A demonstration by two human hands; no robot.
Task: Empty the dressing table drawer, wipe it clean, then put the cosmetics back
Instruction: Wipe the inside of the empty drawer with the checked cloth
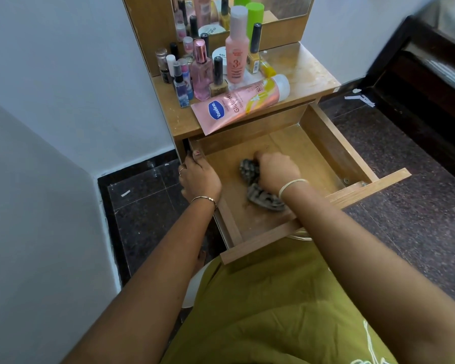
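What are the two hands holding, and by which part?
The right hand grips a grey cloth by its bunched middle; the left hand holds the drawer by its left wall.

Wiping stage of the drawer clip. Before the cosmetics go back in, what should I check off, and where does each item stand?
1. Contents out of the drawer: ok, only the cloth lies in it.
2. Grip of the right hand on the cloth, on the drawer floor: ok.
3. Hold of the left hand on the drawer's left wall: ok.
4. Floor wiped clean: cannot tell, marks near the front could be dust or wear.
5. Upright bottles waiting on the tabletop: ok.
6. Secure Vaseline tube: not ok, it lies flat, its crimped end overhanging the table edge above the drawer.
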